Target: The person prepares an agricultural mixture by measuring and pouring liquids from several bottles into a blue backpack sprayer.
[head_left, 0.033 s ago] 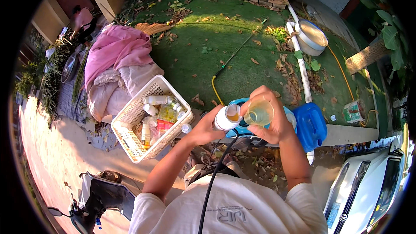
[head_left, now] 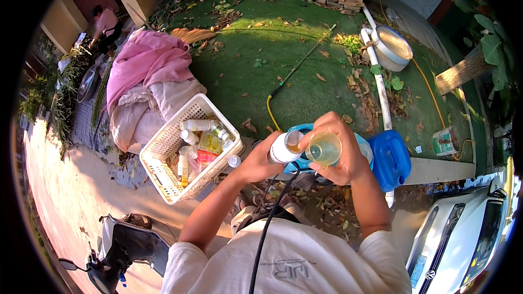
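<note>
My left hand (head_left: 260, 159) is closed around a white bottle (head_left: 280, 151). A brownish, translucent part shows at the bottle's top; I cannot tell whether it is liquid or a small cap. Close beside it on the right, my right hand (head_left: 348, 158) grips a clear, yellowish plastic cup (head_left: 324, 148), tilted so that its round opening shows. Whether anything is in the cup cannot be told. Beneath both hands is a light-blue container (head_left: 364, 147), mostly hidden by them.
A cream plastic basket (head_left: 152, 158) of bottles and packets stands left, beside pink bedding (head_left: 147, 57). A blue jerrycan (head_left: 390, 159) is at right. A spray wand (head_left: 305, 57) lies on green turf. Behind are a scooter (head_left: 131, 245) and car (head_left: 457, 234); a person (head_left: 106, 24) is far left.
The cup has turned in my right hand and dropped slightly, showing more of its inside. My left hand and the bottle have hardly moved.
</note>
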